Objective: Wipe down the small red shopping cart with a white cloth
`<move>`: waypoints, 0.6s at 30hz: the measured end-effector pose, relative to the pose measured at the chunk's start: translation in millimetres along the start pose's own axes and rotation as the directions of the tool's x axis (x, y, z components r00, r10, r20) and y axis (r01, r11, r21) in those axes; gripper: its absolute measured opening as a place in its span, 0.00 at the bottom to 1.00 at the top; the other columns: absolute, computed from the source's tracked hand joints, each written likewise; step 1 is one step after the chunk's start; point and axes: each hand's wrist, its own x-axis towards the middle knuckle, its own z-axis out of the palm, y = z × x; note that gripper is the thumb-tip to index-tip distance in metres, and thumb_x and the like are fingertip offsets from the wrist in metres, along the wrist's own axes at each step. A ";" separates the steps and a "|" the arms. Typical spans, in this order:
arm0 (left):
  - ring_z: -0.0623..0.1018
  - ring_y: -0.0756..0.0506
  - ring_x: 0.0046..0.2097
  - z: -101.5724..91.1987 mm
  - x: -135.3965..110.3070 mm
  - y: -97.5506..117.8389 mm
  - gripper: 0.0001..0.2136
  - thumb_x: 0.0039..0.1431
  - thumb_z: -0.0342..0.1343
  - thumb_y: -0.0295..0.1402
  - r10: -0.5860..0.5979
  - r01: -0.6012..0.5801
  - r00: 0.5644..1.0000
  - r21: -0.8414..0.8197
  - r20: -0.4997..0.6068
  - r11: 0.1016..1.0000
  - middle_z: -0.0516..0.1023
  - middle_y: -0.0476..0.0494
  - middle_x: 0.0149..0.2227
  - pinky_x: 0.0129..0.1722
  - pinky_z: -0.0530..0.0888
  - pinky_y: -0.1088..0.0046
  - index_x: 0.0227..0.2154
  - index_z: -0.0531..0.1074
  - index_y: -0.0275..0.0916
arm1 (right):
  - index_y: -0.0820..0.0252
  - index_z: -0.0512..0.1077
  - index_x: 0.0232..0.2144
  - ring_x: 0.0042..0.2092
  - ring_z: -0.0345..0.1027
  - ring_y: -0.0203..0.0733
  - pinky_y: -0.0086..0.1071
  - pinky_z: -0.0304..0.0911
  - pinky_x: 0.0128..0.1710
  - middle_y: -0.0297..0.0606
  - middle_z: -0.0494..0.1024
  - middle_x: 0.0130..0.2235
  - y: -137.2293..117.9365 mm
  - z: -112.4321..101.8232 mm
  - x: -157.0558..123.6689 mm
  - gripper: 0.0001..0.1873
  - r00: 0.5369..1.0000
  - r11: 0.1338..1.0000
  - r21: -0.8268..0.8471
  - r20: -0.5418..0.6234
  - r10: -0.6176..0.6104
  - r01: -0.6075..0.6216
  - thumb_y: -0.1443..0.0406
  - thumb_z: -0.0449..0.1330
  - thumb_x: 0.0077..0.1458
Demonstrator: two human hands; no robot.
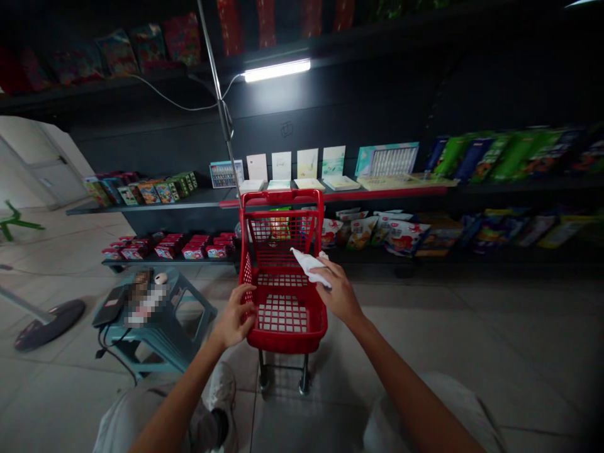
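Note:
A small red shopping cart (287,341) with a plastic grid basket stands in front of me, its handle toward the shelves. My right hand (340,294) is closed on a white cloth (307,263) by the basket's right rim; whether the cloth presses on the rim, I cannot tell. At the left rim is my left hand (234,319), its fingers apart and slightly bent, holding nothing. Its fingertips overlap the basket edge in view, though contact is unclear. Nothing lies inside the basket that I can see.
A blue-grey stool (172,333) at left carries a black device (112,306) with a cable. Beyond it is a round stand base (50,324). Dark shelves hold boxed sets (387,160) and snack bags (408,234). A metal pole (221,107) rises behind the cart. My shoe (221,390) is near the wheels.

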 end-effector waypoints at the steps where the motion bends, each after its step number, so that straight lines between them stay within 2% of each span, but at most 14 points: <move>1: 0.60 0.34 0.69 -2.1 0.8 -0.1 0.09 0.55 0.55 0.29 -0.010 0.010 1.000 0.022 0.004 1.000 0.62 0.39 0.67 0.67 0.62 0.45 0.37 0.78 0.41 | 0.55 0.79 0.46 0.63 0.63 0.50 0.47 0.58 0.65 0.42 0.71 0.61 -0.2 -0.5 -0.8 0.19 1.000 1.000 -0.005 0.006 0.003 -0.003 0.70 0.55 0.55; 4: 0.55 0.31 0.71 -6.2 5.1 -4.8 0.22 0.56 0.57 0.32 -0.059 0.059 0.998 0.000 -0.023 0.998 0.52 0.38 0.72 0.68 0.58 0.41 0.55 0.72 0.44 | 0.55 0.79 0.45 0.62 0.64 0.50 0.47 0.60 0.64 0.43 0.73 0.60 -0.5 -1.4 -2.2 0.18 0.999 0.999 -0.002 0.002 0.035 -0.034 0.70 0.56 0.54; 7: 0.53 0.33 0.73 -1.3 11.2 -15.8 0.29 0.62 0.55 0.36 -0.180 0.170 0.980 -0.109 -0.088 0.979 0.48 0.36 0.73 0.69 0.57 0.43 0.66 0.60 0.45 | 0.55 0.79 0.44 0.62 0.64 0.50 0.47 0.60 0.64 0.43 0.72 0.60 -2.4 -2.0 -3.0 0.19 0.999 0.999 -0.001 0.005 0.050 -0.050 0.71 0.55 0.53; 10: 0.51 0.36 0.74 11.6 17.2 -29.2 0.32 0.64 0.53 0.36 -0.273 0.245 0.954 -0.198 -0.127 0.949 0.51 0.36 0.73 0.71 0.52 0.46 0.69 0.53 0.45 | 0.55 0.79 0.44 0.62 0.64 0.50 0.45 0.60 0.64 0.43 0.72 0.60 -4.5 -1.5 -4.7 0.19 0.999 0.999 -0.014 0.011 0.045 -0.045 0.71 0.55 0.53; 13: 0.52 0.37 0.74 22.4 23.2 -40.8 0.34 0.63 0.54 0.37 -0.293 0.247 0.942 -0.253 -0.164 0.936 0.52 0.35 0.72 0.72 0.49 0.48 0.70 0.50 0.43 | 0.55 0.79 0.44 0.62 0.64 0.49 0.44 0.61 0.64 0.43 0.72 0.60 -5.8 -0.1 -6.9 0.19 0.999 0.999 -0.009 0.011 0.036 -0.036 0.72 0.55 0.53; 16: 0.55 0.37 0.72 24.0 29.9 -47.5 0.35 0.63 0.54 0.39 -0.294 0.241 0.940 -0.270 -0.175 0.932 0.55 0.34 0.71 0.72 0.49 0.49 0.70 0.51 0.39 | 0.55 0.79 0.44 0.61 0.64 0.48 0.44 0.62 0.62 0.42 0.74 0.57 -8.4 0.0 -7.2 0.19 1.000 1.000 -0.009 0.017 0.019 -0.019 0.73 0.55 0.54; 18: 0.58 0.37 0.71 21.0 34.8 -48.1 0.34 0.63 0.54 0.38 -0.331 0.277 0.930 -0.287 -0.160 0.917 0.58 0.34 0.70 0.72 0.51 0.50 0.70 0.52 0.38 | 0.55 0.79 0.42 0.59 0.65 0.48 0.43 0.63 0.60 0.42 0.76 0.54 -12.0 -1.8 -5.8 0.17 0.999 1.000 -0.021 0.036 0.005 -0.004 0.73 0.56 0.53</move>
